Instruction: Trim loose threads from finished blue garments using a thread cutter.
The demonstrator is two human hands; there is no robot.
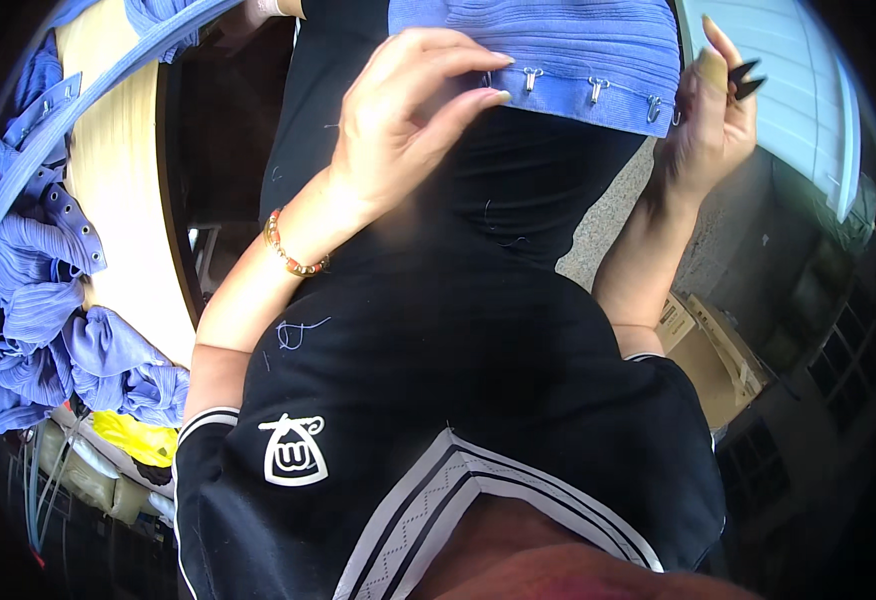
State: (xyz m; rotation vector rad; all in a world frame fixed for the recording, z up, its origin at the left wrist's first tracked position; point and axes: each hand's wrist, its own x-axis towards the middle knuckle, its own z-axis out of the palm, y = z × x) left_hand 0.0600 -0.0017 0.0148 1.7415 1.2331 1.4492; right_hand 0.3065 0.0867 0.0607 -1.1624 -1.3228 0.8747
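A blue ribbed garment lies over my lap, its edge band toward me. Several metal hooks sit in a row along that band. At the band's left end my left hand pinches with thumb and forefinger around the edge beside a hook. My right hand is closed at the band's right end, near the last hook. Two dark pointed blades of a small pair of snips stick out from its fingers, with the handles hidden in the hand.
On the left stands a pale wooden table with a heap of blue ribbed garments, some with eyelets or hooks. Below it is a yellow bag. A cardboard box stands on the floor at right, and a pale panel is at the upper right.
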